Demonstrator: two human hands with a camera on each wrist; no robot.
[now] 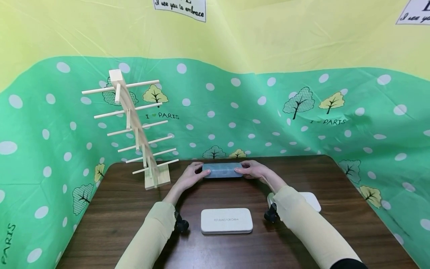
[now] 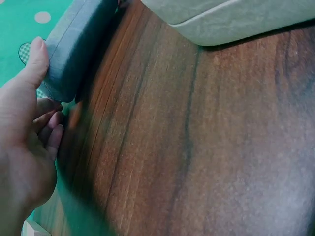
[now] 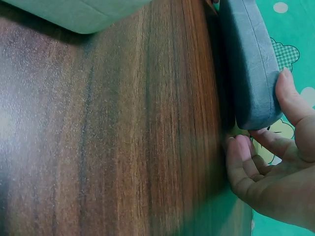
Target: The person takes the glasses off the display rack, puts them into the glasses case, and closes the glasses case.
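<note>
At the far edge of the table, a blue glasses case (image 1: 222, 170) lies lengthwise between both hands. My left hand (image 1: 192, 176) grips its left end, thumb on the near face and the other fingers around the end. The right hand (image 1: 254, 171) holds the opposite end in the same way. In the left wrist view the thumb (image 2: 37, 64) presses on the blue case's side, with curled fingers below its end. The right wrist view shows the right thumb (image 3: 290, 93) on the blue case (image 3: 251, 69). Most of the far side is hidden.
A pale hard case (image 1: 226, 221) with small lettering lies nearer, between the forearms. Another white case (image 1: 311, 201) is partly hidden behind the right forearm. A wooden stand (image 1: 134, 123) with several pegs rises at the back left of the brown table (image 1: 111, 220). A printed curtain hangs behind.
</note>
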